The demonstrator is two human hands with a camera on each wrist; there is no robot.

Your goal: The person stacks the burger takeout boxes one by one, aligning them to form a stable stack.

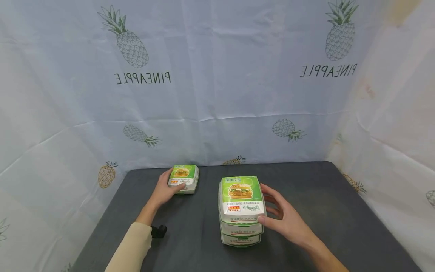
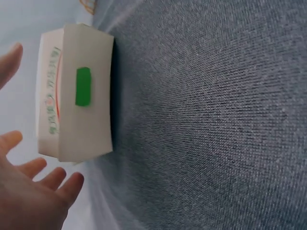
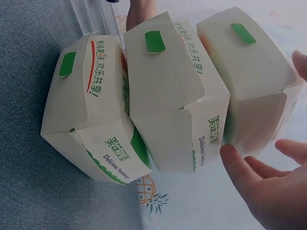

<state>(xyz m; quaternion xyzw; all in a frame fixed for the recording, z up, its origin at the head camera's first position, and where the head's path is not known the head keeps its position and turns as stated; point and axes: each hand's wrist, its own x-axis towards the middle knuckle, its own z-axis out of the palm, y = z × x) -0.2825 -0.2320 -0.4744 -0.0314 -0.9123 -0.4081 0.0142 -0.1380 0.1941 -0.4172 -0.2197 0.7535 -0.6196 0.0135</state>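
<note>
Three burger boxes stand stacked on the dark table, the top one point(image 1: 240, 198) with a green lid and a burger picture. Beside this top box is my right hand point(image 1: 289, 221), its fingers along the right side and its thumb by the front corner. In the right wrist view the fingers point(image 3: 240, 167) are loosely spread at the top box point(image 3: 256, 62); whether they touch it is unclear. Another burger box point(image 1: 183, 177) sits alone at the back left. My left hand point(image 1: 164, 190) reaches around its left side, fingers spread and relaxed; in the left wrist view the box point(image 2: 86, 124) looks apart from the fingertips.
The dark table point(image 1: 299, 192) extends to the right of the stack. Behind it hangs a pale cloth point(image 1: 231, 94) printed with pineapples, which also covers both sides. A small black object point(image 1: 158, 231) is at the left sleeve cuff.
</note>
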